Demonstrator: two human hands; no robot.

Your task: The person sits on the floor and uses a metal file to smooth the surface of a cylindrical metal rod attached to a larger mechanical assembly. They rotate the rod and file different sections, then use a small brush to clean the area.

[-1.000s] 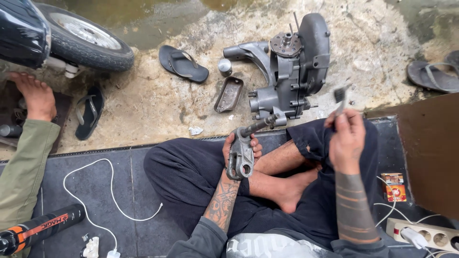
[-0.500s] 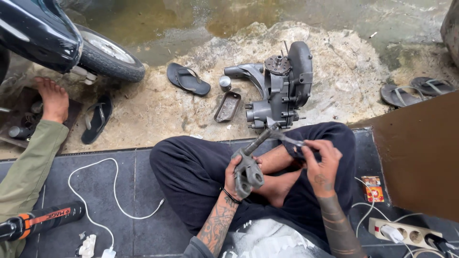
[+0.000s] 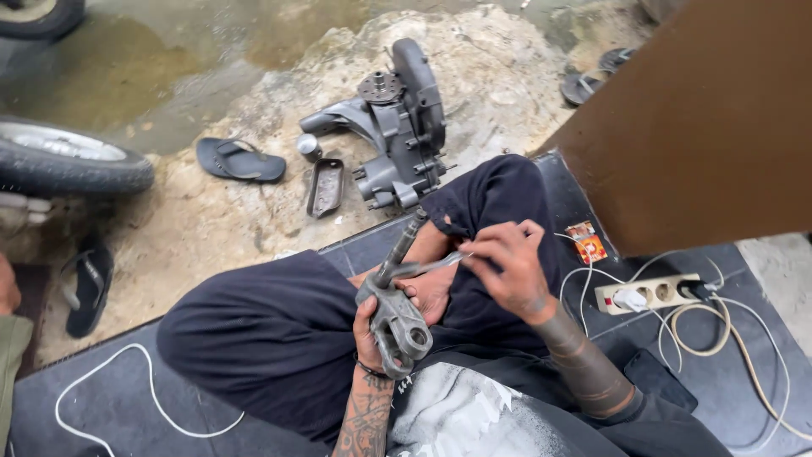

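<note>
Nearest the camera, the left hand (image 3: pixel 391 315) is wrapped tight around a grey metal part (image 3: pixel 396 315) with a forked end and a long shaft that points up and away over the lap; the part sits above the crossed legs in dark trousers (image 3: pixel 279 326). Just beside it, the right hand (image 3: pixel 506 267) pinches a thin metal rod (image 3: pixel 433 264) between thumb and fingertips, its grip nearly closed, and the rod's tip reaches across to touch the shaft. The person sits on a dark mat (image 3: pixel 101 398), where a white cable (image 3: pixel 127 393) loops to the left and a white power strip (image 3: pixel 650 293) with a plug in it lies to the right, near a small orange packet (image 3: pixel 586 241). A brown board (image 3: pixel 702 118) rises on the right. Farther off, on the rough dirt ground, a grey engine block (image 3: pixel 397 127) stands with a small metal cover (image 3: pixel 326 186) next to it, a dark sandal (image 3: pixel 239 159) to the left and a tyre (image 3: pixel 68 162) at the far left edge.
</note>
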